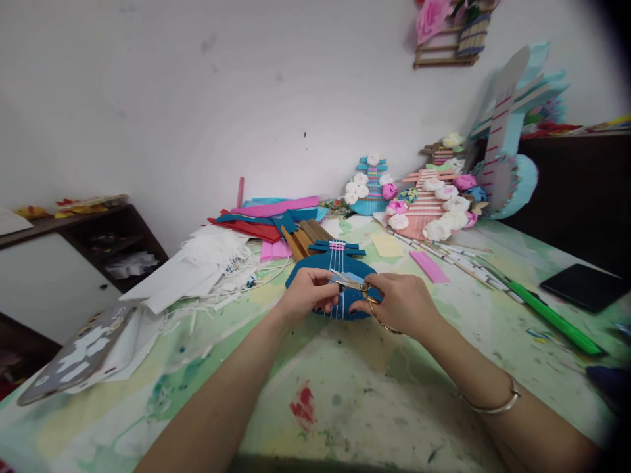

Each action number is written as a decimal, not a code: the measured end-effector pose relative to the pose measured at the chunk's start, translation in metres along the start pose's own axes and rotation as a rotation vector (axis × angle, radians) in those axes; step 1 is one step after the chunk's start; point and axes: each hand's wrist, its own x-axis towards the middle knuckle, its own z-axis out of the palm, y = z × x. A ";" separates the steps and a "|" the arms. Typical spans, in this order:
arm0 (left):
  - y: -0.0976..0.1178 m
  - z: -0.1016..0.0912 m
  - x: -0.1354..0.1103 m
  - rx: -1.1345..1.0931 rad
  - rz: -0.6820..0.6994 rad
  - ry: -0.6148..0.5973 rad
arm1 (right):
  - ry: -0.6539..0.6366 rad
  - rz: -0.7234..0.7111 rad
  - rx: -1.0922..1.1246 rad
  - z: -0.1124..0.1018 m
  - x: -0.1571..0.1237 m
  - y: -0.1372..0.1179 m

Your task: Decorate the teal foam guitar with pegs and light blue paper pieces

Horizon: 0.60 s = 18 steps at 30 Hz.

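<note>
Head view: your right grip (401, 303) was closed around the scissors (363, 287), blades reaching toward your left grip (308, 293), fingers curled, its hold impossible to tell, both over the blue stringed lute-shaped piece (320, 262) on the paint-stained tabletop (256, 407).

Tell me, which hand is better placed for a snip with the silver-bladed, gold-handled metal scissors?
Right, I'd judge: the right hand holds the scissors by the handles. Their blades point toward the left hand, which is over the blue, rounded, stringed craft piece.
</note>
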 end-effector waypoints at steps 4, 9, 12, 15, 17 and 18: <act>0.001 0.001 -0.001 -0.002 -0.001 -0.010 | 0.007 0.001 0.014 0.003 0.001 0.002; 0.001 0.001 -0.002 0.001 -0.015 -0.014 | 0.012 -0.009 0.004 0.003 0.000 0.002; -0.001 0.000 -0.001 0.021 -0.005 -0.015 | 0.028 -0.023 -0.008 0.001 0.000 0.001; -0.002 -0.001 0.000 0.044 0.004 -0.022 | 0.043 -0.030 -0.003 0.002 -0.001 0.001; -0.001 -0.001 0.000 0.048 0.001 -0.030 | 0.052 -0.029 0.008 0.003 0.000 0.002; -0.001 -0.001 0.000 0.047 -0.001 -0.032 | 0.053 -0.030 0.014 0.004 0.000 0.002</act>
